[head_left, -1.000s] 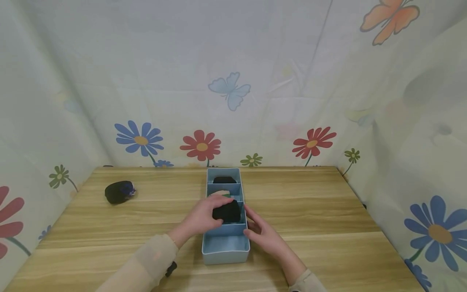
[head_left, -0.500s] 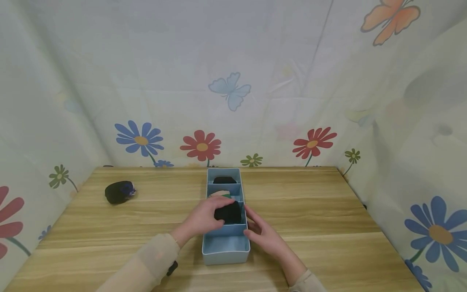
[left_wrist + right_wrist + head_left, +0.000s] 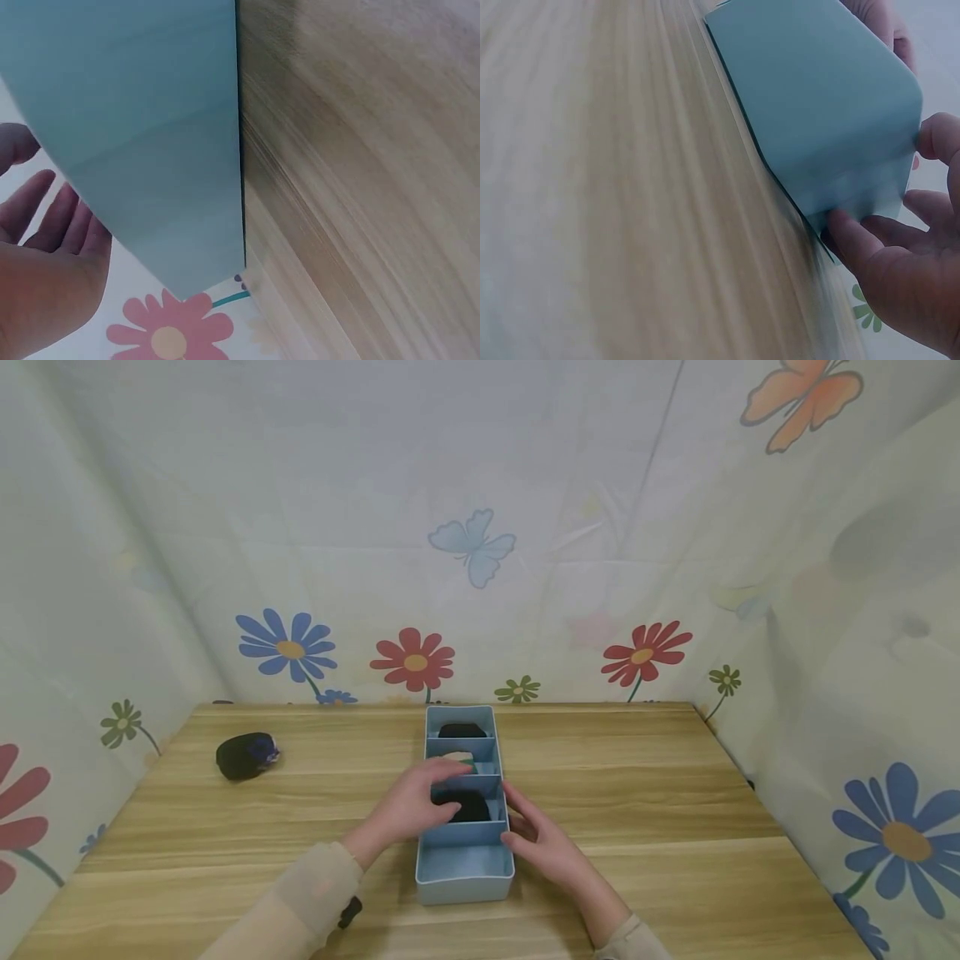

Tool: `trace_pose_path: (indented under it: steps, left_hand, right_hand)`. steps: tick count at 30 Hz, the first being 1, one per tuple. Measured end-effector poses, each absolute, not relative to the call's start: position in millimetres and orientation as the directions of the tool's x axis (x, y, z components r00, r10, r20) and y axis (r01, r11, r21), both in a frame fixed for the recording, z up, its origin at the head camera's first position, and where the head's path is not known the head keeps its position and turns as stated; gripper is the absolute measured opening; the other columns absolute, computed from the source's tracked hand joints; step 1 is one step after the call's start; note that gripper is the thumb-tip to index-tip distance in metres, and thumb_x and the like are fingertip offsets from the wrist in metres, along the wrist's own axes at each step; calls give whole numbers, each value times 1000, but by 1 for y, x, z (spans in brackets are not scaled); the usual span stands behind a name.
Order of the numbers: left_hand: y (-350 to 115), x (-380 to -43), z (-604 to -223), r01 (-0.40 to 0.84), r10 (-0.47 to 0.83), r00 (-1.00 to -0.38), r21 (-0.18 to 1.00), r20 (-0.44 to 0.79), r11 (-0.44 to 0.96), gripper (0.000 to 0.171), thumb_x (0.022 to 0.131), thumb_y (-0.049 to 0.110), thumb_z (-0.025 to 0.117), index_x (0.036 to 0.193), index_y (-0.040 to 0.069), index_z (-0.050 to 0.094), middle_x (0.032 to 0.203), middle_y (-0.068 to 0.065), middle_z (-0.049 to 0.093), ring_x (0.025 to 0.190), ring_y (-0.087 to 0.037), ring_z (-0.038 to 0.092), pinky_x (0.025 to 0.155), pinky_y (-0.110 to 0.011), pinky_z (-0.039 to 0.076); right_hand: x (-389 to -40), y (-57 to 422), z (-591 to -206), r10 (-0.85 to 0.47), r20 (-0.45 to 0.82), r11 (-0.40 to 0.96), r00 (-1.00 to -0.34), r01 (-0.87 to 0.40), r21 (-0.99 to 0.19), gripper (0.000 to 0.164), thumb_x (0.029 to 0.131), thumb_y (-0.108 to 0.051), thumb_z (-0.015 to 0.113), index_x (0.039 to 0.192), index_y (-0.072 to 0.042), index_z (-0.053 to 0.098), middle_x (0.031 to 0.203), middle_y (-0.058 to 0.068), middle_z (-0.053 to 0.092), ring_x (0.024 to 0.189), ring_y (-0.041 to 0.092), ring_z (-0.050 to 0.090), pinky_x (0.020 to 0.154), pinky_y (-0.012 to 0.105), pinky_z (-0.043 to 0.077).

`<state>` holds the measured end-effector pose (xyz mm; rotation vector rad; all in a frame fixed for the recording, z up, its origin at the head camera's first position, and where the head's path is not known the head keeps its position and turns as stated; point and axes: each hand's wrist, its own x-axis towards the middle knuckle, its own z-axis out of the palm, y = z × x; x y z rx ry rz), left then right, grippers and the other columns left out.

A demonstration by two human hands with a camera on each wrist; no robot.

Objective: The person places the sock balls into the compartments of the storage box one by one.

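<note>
A long light-blue divided box [image 3: 465,891] stands on the table, its compartments in a row from front to back. In the head view, a black folded bundle, perhaps cloth [image 3: 468,806], lies in the compartment second from the front. My left hand [image 3: 412,797] hovers over that compartment from the left, fingers loosely bent and thumb near the bundle; part of the bundle is hidden beneath it. My right hand [image 3: 551,847] rests its fingertips and thumb against the box's right side. The right wrist view shows those fingers [image 3: 855,236] touching the outer wall.
A beige-and-green piece [image 3: 457,758] and another black bundle [image 3: 462,731] occupy the rear compartments. At the table's left lies a black bundle with a purple patch [image 3: 246,755]. A small black object [image 3: 349,912] shows beside my left sleeve. Flowered curtains [image 3: 480,610] enclose the wooden table [image 3: 637,760].
The black bundle has settled lower and flatter in its compartment. My left hand has drawn slightly left and loosened from it. The right hand and box stay put.
</note>
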<state>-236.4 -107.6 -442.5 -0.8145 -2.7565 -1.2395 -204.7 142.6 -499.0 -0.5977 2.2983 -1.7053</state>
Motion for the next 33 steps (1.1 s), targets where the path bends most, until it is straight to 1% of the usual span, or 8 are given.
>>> trace_pose_path:
  steps: [4, 8, 13, 20, 24, 26, 29, 33]
  left_hand:
    - [-111, -237, -442, 449, 411, -878, 725, 247, 523, 42, 86, 6, 76, 127, 8, 67, 128, -6, 64, 118, -30, 58, 99, -50, 48]
    - [-115, -237, -443, 414, 364, -898, 757, 248, 505, 40, 86, 6, 77, 124, 12, 69, 122, -1, 66, 112, -27, 61, 97, -47, 50]
    - [-120, -238, -443, 389, 315, -914, 770, 254, 506, 39, 85, 6, 78, 123, 11, 69, 119, 0, 67, 110, -22, 62, 98, -46, 50]
    - [-128, -239, -445, 391, 277, -918, 757, 283, 523, 37, 85, 9, 78, 121, 9, 69, 115, -4, 67, 106, -25, 62, 98, -51, 48]
    - [-134, -241, -447, 380, 253, -924, 760, 287, 527, 39, 87, 11, 77, 124, 7, 67, 118, -5, 67, 107, -25, 61, 99, -51, 48]
    - [-137, -242, -448, 374, 238, -927, 764, 291, 526, 40, 87, 12, 77, 125, 8, 66, 118, -4, 67, 107, -24, 61, 99, -50, 47]
    - [-141, -244, -448, 350, 203, -937, 779, 286, 520, 42, 87, 14, 77, 127, 10, 66, 119, -4, 67, 108, -25, 61, 100, -50, 46]
    - [-147, -247, -450, 325, 148, -945, 790, 292, 520, 43, 87, 14, 77, 128, 9, 64, 117, -6, 68, 108, -26, 60, 101, -51, 45]
  right_hand:
    - [-204, 143, -499, -441, 62, 246, -895, -187, -951, 70, 99, -15, 61, 158, -15, 25, 159, 19, 28, 132, 41, 46, 109, 53, 34]
    - [-204, 143, -499, -440, 53, 245, -897, -177, -953, 70, 99, -16, 61, 158, -16, 25, 159, 18, 28, 133, 41, 45, 110, 53, 34]
    - [-204, 143, -499, -444, 56, 240, -894, -179, -954, 69, 98, -13, 61, 158, -13, 26, 159, 19, 27, 133, 42, 45, 110, 53, 34]
    - [-201, 141, -494, -446, 51, 233, -894, -171, -957, 69, 99, -12, 61, 158, -13, 26, 159, 19, 26, 134, 42, 44, 110, 53, 33]
    - [-200, 141, -492, -444, 45, 232, -895, -163, -959, 69, 99, -13, 61, 158, -14, 26, 159, 19, 26, 134, 42, 44, 111, 53, 32]
    - [-200, 141, -492, -444, 47, 231, -895, -165, -959, 69, 99, -13, 61, 158, -14, 26, 159, 19, 26, 134, 42, 44, 111, 53, 32]
    - [-201, 141, -492, -445, 50, 232, -894, -169, -958, 69, 99, -14, 61, 158, -13, 26, 159, 20, 26, 134, 42, 43, 111, 53, 32]
    - [-201, 141, -493, -447, 52, 232, -893, -172, -957, 69, 99, -14, 61, 158, -14, 26, 159, 19, 26, 135, 42, 43, 111, 52, 32]
